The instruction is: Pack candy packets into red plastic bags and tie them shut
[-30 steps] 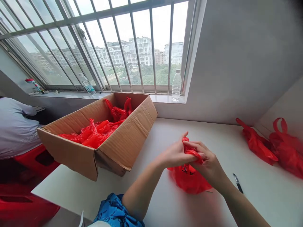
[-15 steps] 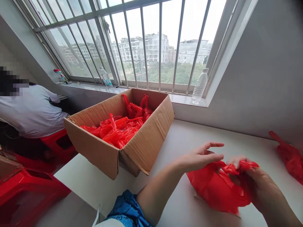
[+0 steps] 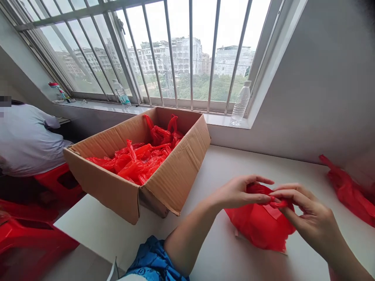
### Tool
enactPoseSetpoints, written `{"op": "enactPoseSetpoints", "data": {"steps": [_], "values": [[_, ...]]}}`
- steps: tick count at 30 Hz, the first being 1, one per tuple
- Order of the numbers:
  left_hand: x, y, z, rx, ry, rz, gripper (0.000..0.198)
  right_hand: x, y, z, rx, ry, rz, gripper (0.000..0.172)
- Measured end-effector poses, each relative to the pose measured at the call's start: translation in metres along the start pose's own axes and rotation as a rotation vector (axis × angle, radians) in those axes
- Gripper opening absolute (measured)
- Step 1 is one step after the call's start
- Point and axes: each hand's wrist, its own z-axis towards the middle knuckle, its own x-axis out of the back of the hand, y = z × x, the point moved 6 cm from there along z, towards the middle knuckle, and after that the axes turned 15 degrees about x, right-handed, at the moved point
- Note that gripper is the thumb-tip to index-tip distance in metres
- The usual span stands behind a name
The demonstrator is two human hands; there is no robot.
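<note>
Scene: a white bench (image 3: 117,230) under a barred window (image 3: 175,50), seen from above by the person working at it.
Bag: a crumpled red plastic bag (image 3: 258,228) lies on the bench near the front edge, right of centre, with its top bunched up between both hands.
Left hand: the left hand (image 3: 240,193) reaches in from the lower middle and rests on the top left of the bag. Its grip is closed, thumb and fingers pinching the gathered plastic, with the index finger stretched out above.
Right hand: the right hand (image 3: 307,218) comes in from the lower right. Its grip is also closed, fingertips nipping a thin strip of the bag's top, right against the left fingertips.
Sleeve: a blue sleeve (image 3: 152,259) shows at the bottom, at the left elbow.
Box: an open cardboard box (image 3: 172,171) sits on the bench to the left of the hands, apart from them and overhanging the bench's left edge. It holds a heap of red bags (image 3: 137,160).
Right side: another red bag, the spare bag (image 3: 348,191), lies on the bench by the wall, well apart from the hands.
Sill: a clear bottle (image 3: 240,103) stands on the sill at the window's right end; a second bottle (image 3: 121,95) stands further left.
Co-worker: at the far left, a person in a pale shirt (image 3: 26,140) sits on a red stool (image 3: 55,181), beyond the box.
</note>
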Motion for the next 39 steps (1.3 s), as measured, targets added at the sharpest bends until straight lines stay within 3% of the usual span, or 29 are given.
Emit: {"op": "enactPoseSetpoints", "data": {"steps": [4,9,11,16,18,22,26,29,31,32,34,36,39], "values": [[0.005,0.010,-0.002,0.013,0.092,0.205,0.054,0.001,-0.005,0.007,-0.080,0.114,0.267,0.012],[0.008,0.016,0.004,0.031,0.303,0.499,0.033,0.002,-0.011,0.014,-0.075,0.094,0.331,0.014],[0.004,0.017,0.004,0.004,0.271,0.431,0.039,0.005,-0.011,0.013,-0.068,0.033,0.243,0.014],[-0.006,0.022,0.001,-0.034,0.003,0.104,0.044,0.015,-0.007,0.009,-0.071,-0.060,0.095,0.014],[-0.002,0.022,0.001,-0.020,0.011,0.033,0.040,0.020,-0.008,0.008,-0.053,-0.084,0.096,0.013],[0.023,0.024,0.002,-0.108,0.327,0.059,0.034,0.027,-0.013,-0.002,-0.064,-0.231,0.171,0.015],[0.059,0.021,0.002,-0.185,0.647,0.143,0.029,0.037,-0.010,-0.036,-0.224,-0.395,0.324,0.019],[0.086,0.017,0.000,-0.170,0.847,0.255,0.023,0.051,0.002,-0.066,-0.346,-0.372,0.424,0.026],[0.095,0.020,-0.010,-0.177,0.975,0.310,0.023,0.062,0.013,-0.081,-0.415,-0.286,0.420,0.033],[0.094,0.024,-0.017,-0.187,1.006,0.331,0.023,0.066,0.019,-0.086,-0.448,-0.242,0.386,0.032],[0.074,0.032,-0.033,-0.199,0.951,0.411,0.026,0.069,0.027,-0.091,-0.507,-0.190,0.284,0.025],[0.040,0.043,-0.057,-0.205,0.825,0.599,0.028,0.062,0.028,-0.089,-0.518,-0.216,0.200,0.051],[-0.009,0.066,-0.114,-0.361,0.676,0.862,0.033,0.036,0.021,-0.081,-0.407,-0.321,0.126,0.086]]}}
